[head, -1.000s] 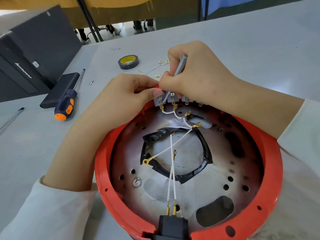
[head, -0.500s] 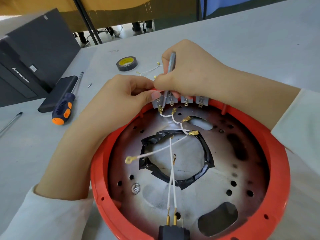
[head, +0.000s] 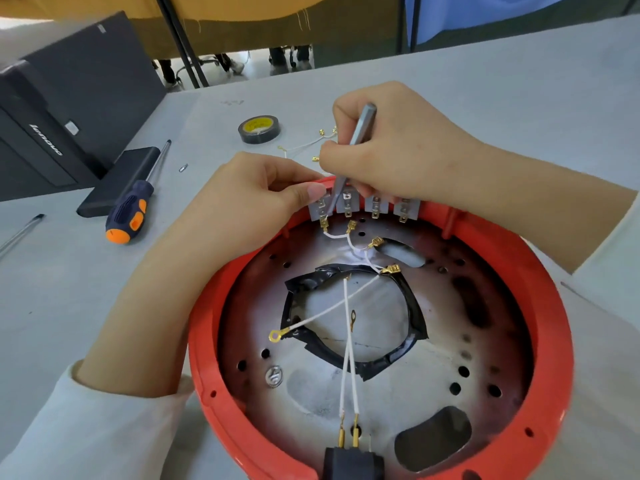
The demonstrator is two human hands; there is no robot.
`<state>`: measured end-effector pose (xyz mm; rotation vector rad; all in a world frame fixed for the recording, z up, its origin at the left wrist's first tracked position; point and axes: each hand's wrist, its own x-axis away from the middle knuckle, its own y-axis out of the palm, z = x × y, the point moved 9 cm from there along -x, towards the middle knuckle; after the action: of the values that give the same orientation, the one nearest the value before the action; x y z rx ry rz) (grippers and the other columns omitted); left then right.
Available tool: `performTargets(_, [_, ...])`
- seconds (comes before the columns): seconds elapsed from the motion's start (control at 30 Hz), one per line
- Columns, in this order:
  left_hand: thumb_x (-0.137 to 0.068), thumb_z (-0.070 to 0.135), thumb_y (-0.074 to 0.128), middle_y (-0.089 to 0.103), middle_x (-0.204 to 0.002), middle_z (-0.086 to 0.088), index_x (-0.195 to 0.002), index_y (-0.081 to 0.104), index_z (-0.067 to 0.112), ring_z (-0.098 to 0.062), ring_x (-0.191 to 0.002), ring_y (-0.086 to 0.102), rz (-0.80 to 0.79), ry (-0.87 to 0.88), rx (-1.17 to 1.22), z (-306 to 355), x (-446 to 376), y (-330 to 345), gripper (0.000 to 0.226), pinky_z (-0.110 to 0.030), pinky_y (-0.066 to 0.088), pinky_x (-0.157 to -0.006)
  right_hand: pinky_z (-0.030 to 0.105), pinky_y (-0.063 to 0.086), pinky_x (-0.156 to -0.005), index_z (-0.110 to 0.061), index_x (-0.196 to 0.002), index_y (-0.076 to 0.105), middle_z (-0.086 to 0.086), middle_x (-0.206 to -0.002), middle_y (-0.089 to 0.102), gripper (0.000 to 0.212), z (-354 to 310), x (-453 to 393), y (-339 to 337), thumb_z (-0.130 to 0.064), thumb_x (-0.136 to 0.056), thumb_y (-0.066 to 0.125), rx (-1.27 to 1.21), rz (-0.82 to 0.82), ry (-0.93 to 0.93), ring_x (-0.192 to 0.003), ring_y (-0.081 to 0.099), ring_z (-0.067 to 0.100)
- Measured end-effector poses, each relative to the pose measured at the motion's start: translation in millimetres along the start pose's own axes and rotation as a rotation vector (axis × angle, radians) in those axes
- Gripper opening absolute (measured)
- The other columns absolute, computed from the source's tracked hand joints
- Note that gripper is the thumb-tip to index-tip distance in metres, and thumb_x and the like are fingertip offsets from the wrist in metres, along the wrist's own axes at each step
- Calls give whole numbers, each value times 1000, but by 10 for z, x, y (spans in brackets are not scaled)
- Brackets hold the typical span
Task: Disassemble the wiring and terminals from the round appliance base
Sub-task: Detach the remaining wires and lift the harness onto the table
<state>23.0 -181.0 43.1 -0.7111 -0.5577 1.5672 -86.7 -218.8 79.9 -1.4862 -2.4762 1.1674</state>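
Grey worktop (head: 519,98), wide and matt, with the round red appliance base (head: 554,341) lying open side up at the near right. Far rim: a row of grey switch blocks (head: 375,204) with bare metal tabs. Left hand (head: 242,206) pinched shut at the leftmost block, thumb and forefinger steadying it. Right hand (head: 398,150) closed round a slim metal tool (head: 360,129), tip down between the first two blocks. Thin white wires (head: 346,341), limp and light, tipped with small brass spade terminals (head: 393,270) and one ring terminal (head: 275,336); likely tight on the tabs, easily bent. Best gripped at the brass sleeve, never by the wire, which may tear from its crimp. Rigid plastic rim, good for bracing. Far left: orange-and-blue screwdriver (head: 130,213), roll of black tape (head: 259,129), already freed wires (head: 304,145) lying just beyond the hands.
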Motion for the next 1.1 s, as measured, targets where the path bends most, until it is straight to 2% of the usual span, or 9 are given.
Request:
performTargets(0.17, [-86,34,64,70,-76,10,-71,67,47,-4,-62,60,64,-24,22,-44,40,-85,20,-5,39,-54,13,31,-32,-19,-62,45,-3,-43,51,27,-120,50,57,-16,-82,64,-39,-75,-25,-28,43,5])
performTargets(0.3, [-87,28,63,69,-67,17,-77,72,38,4,-58,52,35,-77,90,-137,38,-78,17,-7,39,-57,13,34,-47,-25,-61,43,-6,-54,49,31,-193,94,170,-27,-83,65,142,-41,-112,-50,46,0])
performTargets(0.43, [-86,34,64,66,-61,18,-61,69,37,9,-54,51,50,-57,112,-132,45,-89,26,-3,36,-50,22,34,-54,-24,-66,38,-13,-57,52,39,-254,54,255,-51,-93,46,299,-47,-162,-58,48,2])
performTargets(0.5, [-87,33,63,64,-58,17,-55,67,38,10,-54,51,51,-48,103,-130,39,-98,33,-3,37,-50,29,38,-55,-19,-70,40,-4,-56,51,47,-275,29,289,-58,-95,35,323,-80,-180,-58,50,8])
performTargets(0.63, [-89,32,61,71,-75,13,-67,71,31,4,-66,57,23,-38,118,-132,27,-78,24,-5,40,-59,27,38,-56,-13,-72,54,-1,-49,56,57,-276,17,323,-59,-95,30,327,-134,-185,-53,55,5])
performTargets(0.7, [-88,31,62,70,-71,12,-66,68,32,4,-67,58,31,-38,117,-141,19,-84,22,-8,43,-64,29,40,-58,-12,-71,51,1,-51,54,56,-312,4,325,-58,-96,30,373,-121,-227,-57,54,11])
performTargets(0.83, [-89,22,59,70,-90,-9,-87,68,13,-21,-93,64,-4,-17,131,-103,6,-52,13,-40,49,-91,20,30,-53,-16,-64,38,-1,-54,44,52,-428,-68,363,-55,-98,26,498,-116,-325,-57,46,14])
performTargets(0.93, [-90,17,57,69,-95,-11,-94,65,7,-23,-98,63,-1,13,153,-53,27,-58,13,-43,48,-92,29,33,-57,-13,-71,48,0,-60,51,56,-428,-108,437,-54,-99,23,522,-154,-341,-59,49,17])
performTargets(1.1, [-86,6,54,67,-85,-2,-81,61,20,-18,-88,64,-24,91,120,28,9,-62,16,-41,51,-86,39,37,-63,-6,-75,52,10,-62,54,63,-442,-72,515,-55,-92,16,569,-155,-392,-62,51,29])
